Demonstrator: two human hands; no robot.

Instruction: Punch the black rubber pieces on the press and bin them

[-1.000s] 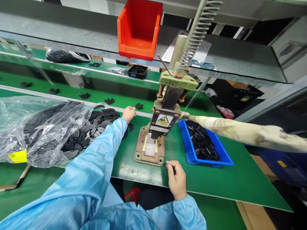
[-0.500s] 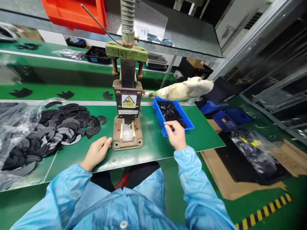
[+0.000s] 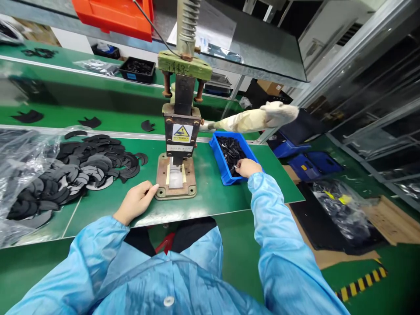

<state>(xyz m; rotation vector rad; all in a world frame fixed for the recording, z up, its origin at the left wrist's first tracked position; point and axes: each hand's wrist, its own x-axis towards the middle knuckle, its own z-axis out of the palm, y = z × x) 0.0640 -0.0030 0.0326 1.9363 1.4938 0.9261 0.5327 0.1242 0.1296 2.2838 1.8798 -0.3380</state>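
Note:
My left hand (image 3: 137,202) rests on the green bench with its fingers curled in. Its thumb tip is at the left edge of the rusty base plate (image 3: 160,177) of a hand press (image 3: 182,127). The curled fingers hide whatever may be inside them. Over the near right corner of a blue bin (image 3: 225,174) is my right hand (image 3: 248,168), thumb and forefinger pinched together. A small part with a light glint shows at the fingertips, among slim black parts (image 3: 230,151) in the bin. A pale block (image 3: 176,178) sits on the press base under the ram.
Left of the press lies a heap of black curved pieces (image 3: 95,166), partly under clear plastic film (image 3: 26,162). The press's cloth-wrapped lever (image 3: 252,120) sticks out to the right above the bin. Black pieces (image 3: 90,122) lie behind the rail. An orange bin (image 3: 114,17) stands on the shelf.
My right hand has moved from just in front of the bin to its near right corner, fingertips down at the black parts. My left hand stays beside the press base; the view has shifted slightly.

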